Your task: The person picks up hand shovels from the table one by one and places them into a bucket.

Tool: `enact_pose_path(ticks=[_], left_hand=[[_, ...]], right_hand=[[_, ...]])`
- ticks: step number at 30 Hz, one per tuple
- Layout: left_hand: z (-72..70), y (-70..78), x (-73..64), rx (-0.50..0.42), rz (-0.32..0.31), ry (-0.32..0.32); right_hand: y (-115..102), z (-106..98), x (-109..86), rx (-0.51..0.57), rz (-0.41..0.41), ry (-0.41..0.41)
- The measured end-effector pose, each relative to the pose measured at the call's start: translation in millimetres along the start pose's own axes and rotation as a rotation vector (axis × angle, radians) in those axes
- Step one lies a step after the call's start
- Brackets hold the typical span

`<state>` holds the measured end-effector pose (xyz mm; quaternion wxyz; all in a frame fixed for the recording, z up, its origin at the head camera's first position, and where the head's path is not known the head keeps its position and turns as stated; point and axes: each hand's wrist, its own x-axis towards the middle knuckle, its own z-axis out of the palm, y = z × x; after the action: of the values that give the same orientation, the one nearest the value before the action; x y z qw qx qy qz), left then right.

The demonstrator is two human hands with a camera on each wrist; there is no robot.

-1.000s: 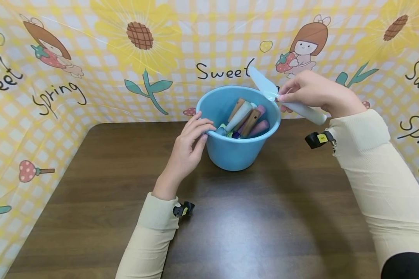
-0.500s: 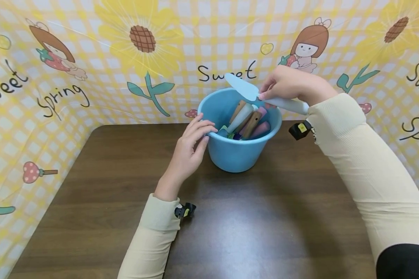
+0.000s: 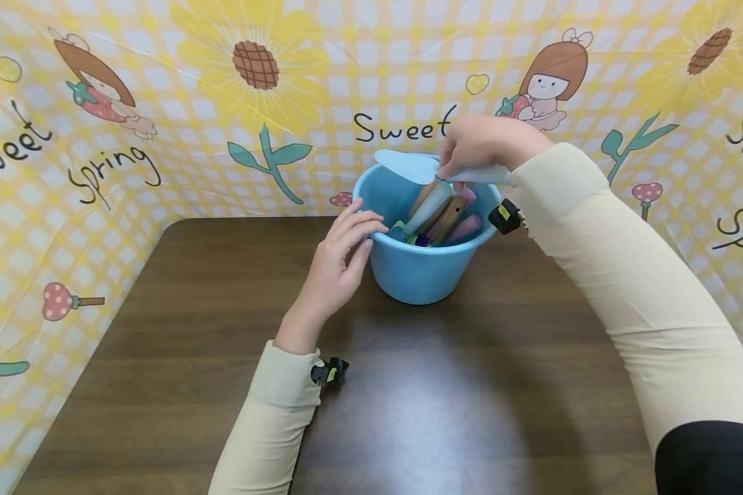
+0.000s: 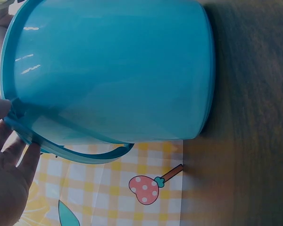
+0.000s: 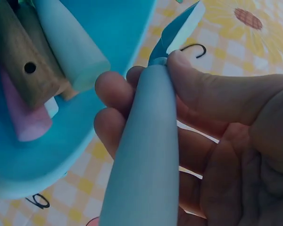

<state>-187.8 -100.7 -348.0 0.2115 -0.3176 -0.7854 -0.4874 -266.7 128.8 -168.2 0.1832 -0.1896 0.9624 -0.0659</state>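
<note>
A light-blue trowel point(image 3: 406, 166) lies nearly level over the mouth of the blue bucket point(image 3: 417, 276), blade toward the left. My right hand point(image 3: 490, 141) pinches it where blade meets handle; in the right wrist view the thumb and fingers wrap the top of the smooth pale handle point(image 5: 144, 146). My left hand point(image 3: 337, 265) grips the bucket's left rim, fingers over the edge and thumb on the outer side. Inside the bucket lean several tools with a pale handle point(image 3: 430, 207), a brown wooden handle point(image 3: 447, 218) and a pink handle point(image 3: 466, 228); their lower ends are mostly hidden.
The bucket stands at the back of a dark wooden table point(image 3: 210, 357), close to a yellow checked cloth point(image 3: 322, 82) that rises behind and at both sides. Its carrying handle point(image 4: 95, 157) hangs down on the outside, seen in the left wrist view.
My right hand has carried the trowel leftward, from the bucket's right edge to over its opening, and the blade has tipped from pointing up-left to nearly level. My left hand keeps its place.
</note>
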Motion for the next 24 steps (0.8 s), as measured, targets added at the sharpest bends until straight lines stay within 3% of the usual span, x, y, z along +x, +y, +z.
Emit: enact_pose_path(ticks=[10,19,24], left_hand=[[-2.2,4.2,2.4,-0.009,-0.02,-0.01],[-2.7,4.9,2.2,0.006,-0.027,-0.014],[-3.4,4.8,0.1,0.013,-0.032,-0.013]], right_hand=[[-24.2,6.3,13.4,-0.154,0.023,-0.057],[-47.3,18.5,18.0,-0.269,0.149,-0.005],[-59.8,25.1,19.4,-0.287,0.173,0.019]])
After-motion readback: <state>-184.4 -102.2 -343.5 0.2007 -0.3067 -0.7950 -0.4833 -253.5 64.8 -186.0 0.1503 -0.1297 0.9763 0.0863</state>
